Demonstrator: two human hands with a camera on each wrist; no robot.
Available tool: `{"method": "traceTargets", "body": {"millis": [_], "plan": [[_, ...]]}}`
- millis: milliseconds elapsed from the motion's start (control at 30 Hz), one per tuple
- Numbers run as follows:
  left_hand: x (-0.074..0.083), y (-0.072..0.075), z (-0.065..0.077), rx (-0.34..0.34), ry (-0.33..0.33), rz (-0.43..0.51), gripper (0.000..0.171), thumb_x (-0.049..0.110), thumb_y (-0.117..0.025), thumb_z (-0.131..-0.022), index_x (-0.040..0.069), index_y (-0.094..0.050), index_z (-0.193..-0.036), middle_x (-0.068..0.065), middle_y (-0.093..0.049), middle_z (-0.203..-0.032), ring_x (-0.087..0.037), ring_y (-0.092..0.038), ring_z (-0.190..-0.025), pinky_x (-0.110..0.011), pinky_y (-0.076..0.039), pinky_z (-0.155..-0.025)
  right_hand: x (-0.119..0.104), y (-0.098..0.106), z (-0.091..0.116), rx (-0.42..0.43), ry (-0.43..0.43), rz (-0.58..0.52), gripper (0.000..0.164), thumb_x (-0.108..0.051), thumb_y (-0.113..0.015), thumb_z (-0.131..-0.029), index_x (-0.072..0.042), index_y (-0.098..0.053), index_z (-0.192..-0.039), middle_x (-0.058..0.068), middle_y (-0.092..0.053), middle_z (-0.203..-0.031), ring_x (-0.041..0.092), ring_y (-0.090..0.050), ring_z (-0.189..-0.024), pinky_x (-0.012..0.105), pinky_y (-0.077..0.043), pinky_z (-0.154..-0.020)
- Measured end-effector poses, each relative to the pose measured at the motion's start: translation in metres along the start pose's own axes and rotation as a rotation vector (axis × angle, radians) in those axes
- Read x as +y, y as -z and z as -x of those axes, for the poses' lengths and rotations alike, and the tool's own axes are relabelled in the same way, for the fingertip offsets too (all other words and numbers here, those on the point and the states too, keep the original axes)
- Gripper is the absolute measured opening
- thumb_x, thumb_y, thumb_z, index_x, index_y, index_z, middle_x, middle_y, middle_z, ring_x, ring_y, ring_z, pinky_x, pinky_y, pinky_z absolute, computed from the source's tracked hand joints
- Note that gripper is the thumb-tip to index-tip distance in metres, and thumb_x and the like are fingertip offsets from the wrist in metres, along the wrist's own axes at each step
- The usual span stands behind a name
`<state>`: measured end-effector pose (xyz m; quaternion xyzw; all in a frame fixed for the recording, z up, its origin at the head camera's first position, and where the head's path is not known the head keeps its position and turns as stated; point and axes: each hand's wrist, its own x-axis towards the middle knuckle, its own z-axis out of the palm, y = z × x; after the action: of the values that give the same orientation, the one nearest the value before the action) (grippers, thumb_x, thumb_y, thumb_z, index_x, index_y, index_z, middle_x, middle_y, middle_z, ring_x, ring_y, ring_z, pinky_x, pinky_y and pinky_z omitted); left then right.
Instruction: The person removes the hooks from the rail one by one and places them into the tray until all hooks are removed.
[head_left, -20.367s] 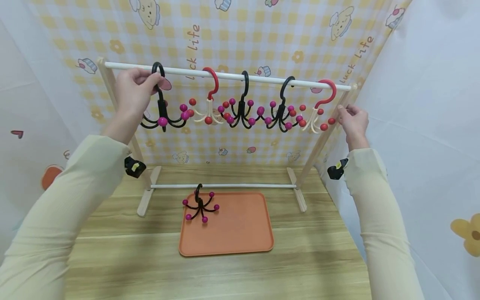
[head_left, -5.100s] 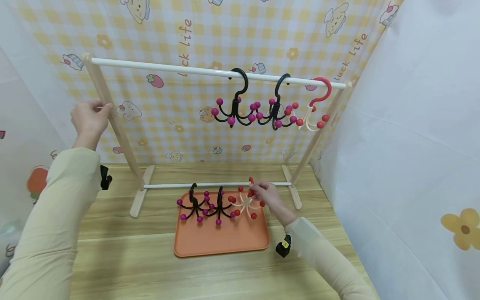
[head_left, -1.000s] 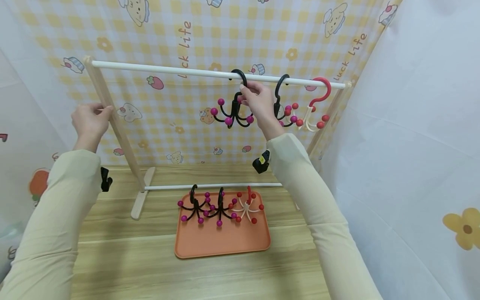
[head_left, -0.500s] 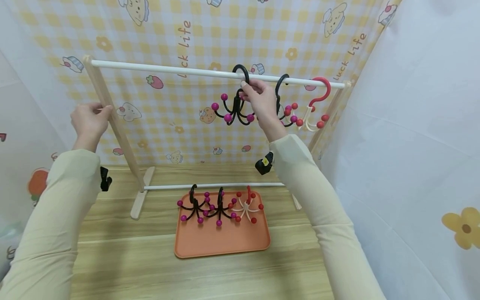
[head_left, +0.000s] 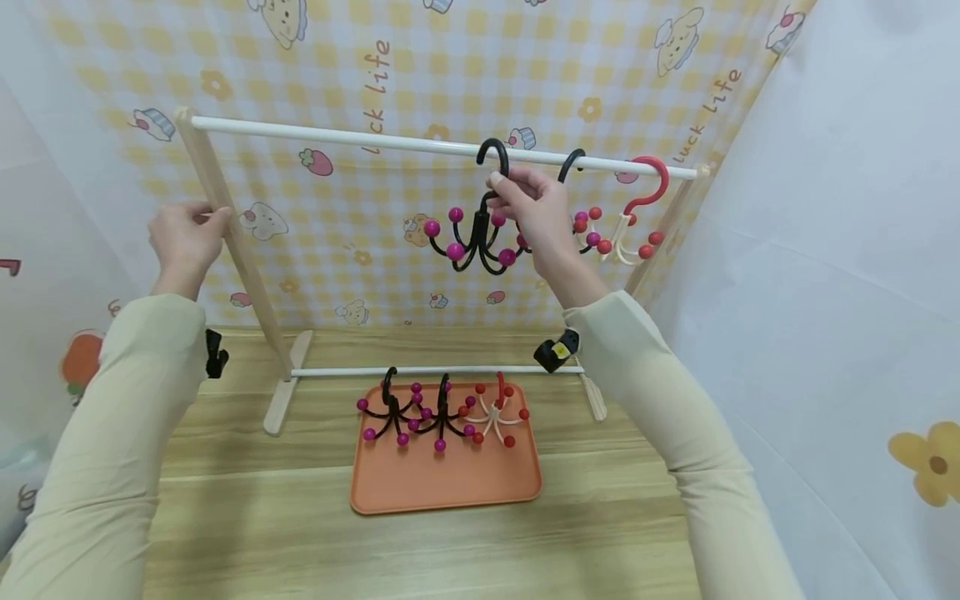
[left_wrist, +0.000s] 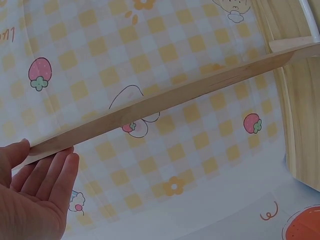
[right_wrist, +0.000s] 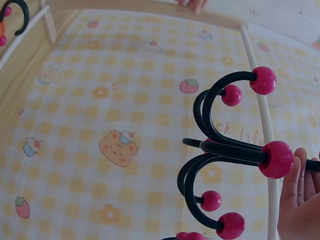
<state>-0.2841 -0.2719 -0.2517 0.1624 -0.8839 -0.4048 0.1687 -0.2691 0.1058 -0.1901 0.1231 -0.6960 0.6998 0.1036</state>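
My right hand [head_left: 546, 218] pinches the neck of a black claw-shaped hanger [head_left: 481, 232] with magenta balls on its curved arms. Its hook stands in front of the white top rail [head_left: 337, 137] and looks free of it; in the right wrist view the hook is out of sight. My left hand [head_left: 187, 242] grips the left wooden post [left_wrist: 150, 107] of the rack between thumb and fingers. Right of the held hanger, a second black hanger [head_left: 573, 160], partly behind my hand, and a red-hooked cream hanger [head_left: 651, 183] with red balls hang on the rail.
Below, an orange tray [head_left: 442, 492] on the wooden table [head_left: 300, 533] bears two black hangers, one at left [head_left: 393, 410] and one mid-tray [head_left: 442, 412], plus a red-and-cream hanger [head_left: 494, 415]. The rack's lower bar [head_left: 337, 372] runs behind the tray.
Two hangers once at the rail's left now lie on the tray with the earlier black one. Lately my right hand has raised the black hanger off the rail and drawn it forward. My left hand stays.
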Motion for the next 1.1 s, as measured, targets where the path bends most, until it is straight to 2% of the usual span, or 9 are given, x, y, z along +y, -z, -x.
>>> {"method": "traceTargets", "body": {"millis": [233, 333, 433, 533, 733, 967, 1100], "plan": [[0.001, -0.001, 0.000, 0.010, -0.007, -0.016, 0.050, 0.038, -0.040, -0.090, 0.003, -0.048, -0.125, -0.017, -0.052, -0.119, -0.030, -0.035, -0.115, -0.030, -0.036, -0.077, 0.018, 0.005, 0.020, -0.043, -0.090, 0.020, 0.019, -0.017, -0.061, -0.084, -0.003, -0.060, -0.097, 0.009, -0.063, -0.094, 0.018, -0.058, -0.073, 0.029, -0.047, -0.076], [0.002, 0.000, 0.000, 0.005, -0.005, -0.009, 0.050, 0.038, -0.040, -0.090, 0.003, -0.047, -0.126, -0.019, -0.050, -0.120, -0.030, -0.034, -0.116, -0.031, -0.037, -0.080, 0.028, 0.007, 0.029, -0.071, -0.134, 0.020, 0.019, -0.016, -0.061, -0.084, -0.003, -0.060, -0.098, 0.009, -0.063, -0.096, 0.016, -0.057, -0.071, 0.030, -0.046, -0.077], [0.001, -0.001, 0.000, 0.005, -0.012, -0.009, 0.050, 0.037, -0.040, -0.090, 0.002, -0.047, -0.126, -0.020, -0.049, -0.120, -0.031, -0.031, -0.119, -0.038, -0.032, -0.089, 0.037, 0.006, 0.037, -0.101, -0.163, 0.036, 0.021, -0.016, -0.061, -0.084, -0.002, -0.059, -0.099, 0.010, -0.062, -0.096, 0.016, -0.056, -0.071, 0.031, -0.046, -0.076], [0.000, -0.001, 0.000, 0.011, -0.017, -0.010, 0.050, 0.037, -0.040, -0.090, 0.002, -0.048, -0.125, -0.020, -0.050, -0.120, -0.031, -0.030, -0.120, -0.041, -0.029, -0.092, 0.045, 0.004, 0.044, -0.126, -0.179, 0.034, 0.021, -0.016, -0.061, -0.084, -0.001, -0.059, -0.098, 0.012, -0.062, -0.094, 0.016, -0.056, -0.069, 0.032, -0.047, -0.074], [-0.002, -0.001, -0.001, 0.026, -0.019, -0.025, 0.051, 0.038, -0.040, -0.090, 0.001, -0.049, -0.124, -0.020, -0.052, -0.118, -0.031, -0.033, -0.117, -0.038, -0.033, -0.087, 0.060, -0.004, 0.057, -0.171, -0.239, -0.014, 0.016, -0.014, -0.062, -0.082, -0.002, -0.059, -0.092, 0.013, -0.061, -0.091, 0.014, -0.055, -0.064, 0.038, -0.046, -0.076], [-0.002, -0.001, -0.001, 0.028, -0.016, -0.032, 0.051, 0.038, -0.041, -0.090, 0.002, -0.050, -0.124, -0.018, -0.053, -0.117, -0.030, -0.035, -0.115, -0.030, -0.035, -0.077, 0.076, -0.014, 0.075, -0.213, -0.338, -0.063, 0.021, -0.016, -0.063, -0.082, 0.000, -0.058, -0.094, 0.013, -0.061, -0.092, 0.015, -0.054, -0.067, 0.042, -0.044, -0.080], [-0.002, -0.002, -0.001, 0.025, -0.015, -0.031, 0.051, 0.039, -0.041, -0.090, 0.002, -0.050, -0.124, -0.018, -0.053, -0.117, -0.031, -0.035, -0.115, -0.034, -0.034, -0.081, 0.087, -0.019, 0.087, -0.246, -0.361, -0.061, 0.023, -0.018, -0.062, -0.083, 0.001, -0.058, -0.096, 0.019, -0.058, -0.096, 0.017, -0.056, -0.068, 0.039, -0.046, -0.077]]}}
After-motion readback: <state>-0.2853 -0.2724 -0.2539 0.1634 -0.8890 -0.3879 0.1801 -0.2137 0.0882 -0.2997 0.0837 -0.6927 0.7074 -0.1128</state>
